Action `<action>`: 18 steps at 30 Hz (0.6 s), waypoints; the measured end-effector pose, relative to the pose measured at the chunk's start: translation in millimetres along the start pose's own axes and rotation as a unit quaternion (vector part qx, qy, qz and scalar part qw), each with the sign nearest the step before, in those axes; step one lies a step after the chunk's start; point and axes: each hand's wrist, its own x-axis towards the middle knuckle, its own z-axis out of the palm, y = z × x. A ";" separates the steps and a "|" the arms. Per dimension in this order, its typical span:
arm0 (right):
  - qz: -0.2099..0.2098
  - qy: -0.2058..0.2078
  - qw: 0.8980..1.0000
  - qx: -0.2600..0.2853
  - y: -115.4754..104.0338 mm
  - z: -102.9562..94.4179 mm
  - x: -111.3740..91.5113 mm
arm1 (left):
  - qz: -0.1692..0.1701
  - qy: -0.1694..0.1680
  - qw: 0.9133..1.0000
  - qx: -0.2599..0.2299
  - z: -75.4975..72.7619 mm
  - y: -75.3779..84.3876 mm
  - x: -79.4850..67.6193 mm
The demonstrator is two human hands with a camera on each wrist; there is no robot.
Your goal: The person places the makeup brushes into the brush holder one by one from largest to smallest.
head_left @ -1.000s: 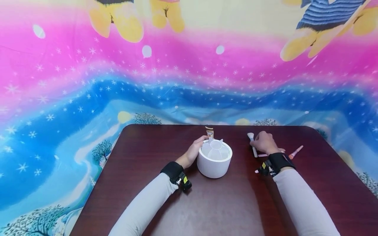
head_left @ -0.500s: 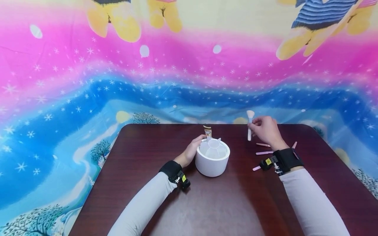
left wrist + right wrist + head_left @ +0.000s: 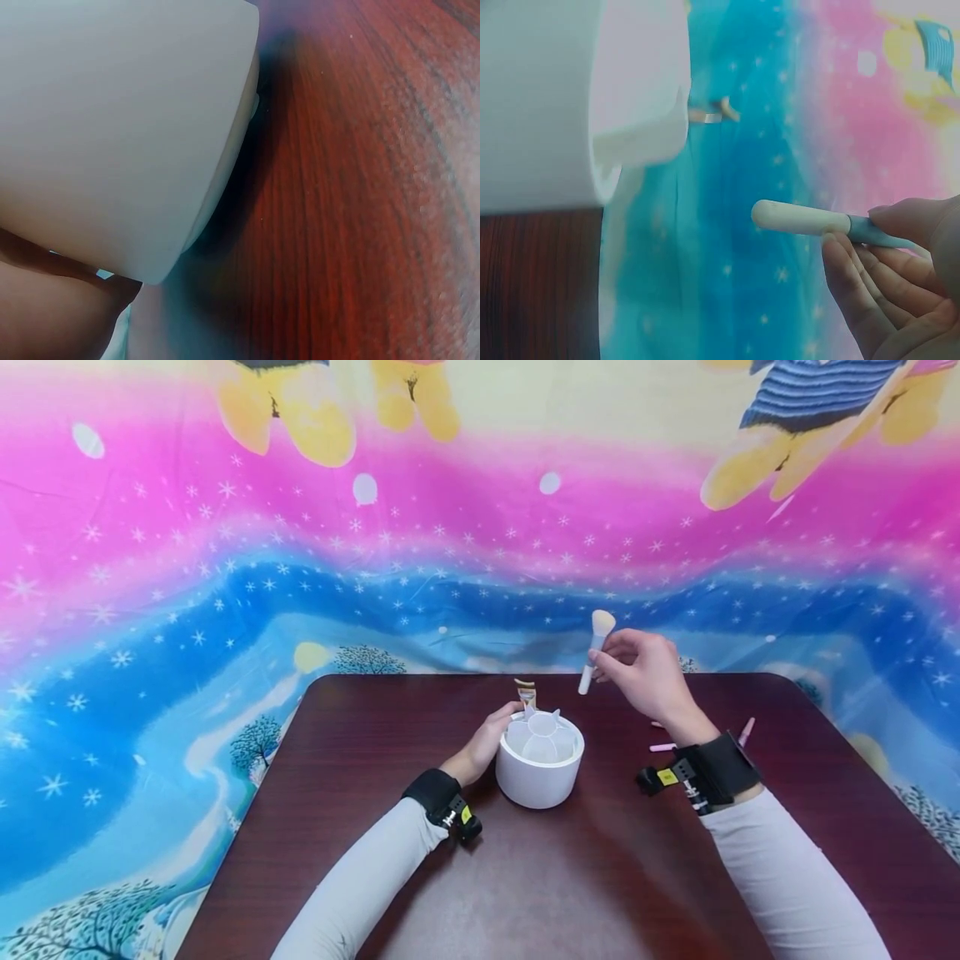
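Snowflake-printed fabric [image 3: 465, 547] backs the dark table [image 3: 375, 735]. On my remote feed, the right hand [image 3: 648, 672] pinches the brush [image 3: 597, 640], bristles [image 3: 603, 622] toward one o'clock, handle [image 3: 584, 683] toward the white holder [image 3: 536, 783] at seven; the left hand [image 3: 484, 745], nearer, grips that holder's nine-o'clock side.

container [image 3: 537, 783] on table [image 3: 450, 902] | brush [image 3: 598, 637] right of container | backdrop [image 3: 450, 556] behind table

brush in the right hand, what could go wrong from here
The right hand pinches the brush in the air, so it might slip or twist. If lowered into the white container, it could catch on the eared divider or bump the gold item at the back.
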 end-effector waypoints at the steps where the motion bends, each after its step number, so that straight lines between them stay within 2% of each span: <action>1: -0.002 -0.004 1.000 0.004 -2.9 2.2 -0.4 | -0.001 -0.003 1.000 -0.001 -0.1 0.2 -0.2; 13: 0.000 -0.055 0.997 0.052 -6.6 25.9 -9.2 | -0.010 -0.004 1.000 -0.014 1.9 0.9 -2.1; 18: -0.008 -0.077 0.996 0.043 -2.6 35.9 -14.7 | -0.018 0.001 1.000 -0.014 1.3 0.9 -3.0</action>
